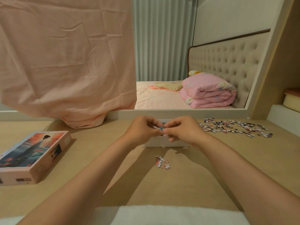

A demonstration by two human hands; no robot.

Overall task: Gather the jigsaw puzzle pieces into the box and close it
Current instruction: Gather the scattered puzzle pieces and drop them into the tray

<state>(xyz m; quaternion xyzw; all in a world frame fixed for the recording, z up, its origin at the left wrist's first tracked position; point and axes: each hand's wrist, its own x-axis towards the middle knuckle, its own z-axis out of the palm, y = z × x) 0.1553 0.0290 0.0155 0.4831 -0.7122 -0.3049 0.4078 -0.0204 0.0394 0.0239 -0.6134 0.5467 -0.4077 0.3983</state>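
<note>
Both my hands meet over a white open box at the middle of the desk. My left hand and my right hand pinch a few joined jigsaw pieces between their fingertips, just above the box. A small cluster of pieces lies on the desk in front of the box. A wide scatter of loose pieces spreads over the desk at the right. The pink box lid with a painted picture lies flat at the left. The inside of the box is hidden by my hands.
A peach cloth hangs over the left of a mirror and bunches on the desk behind the lid. A shelf with a cream container stands at the far right. A white fabric edge runs along the desk's near side.
</note>
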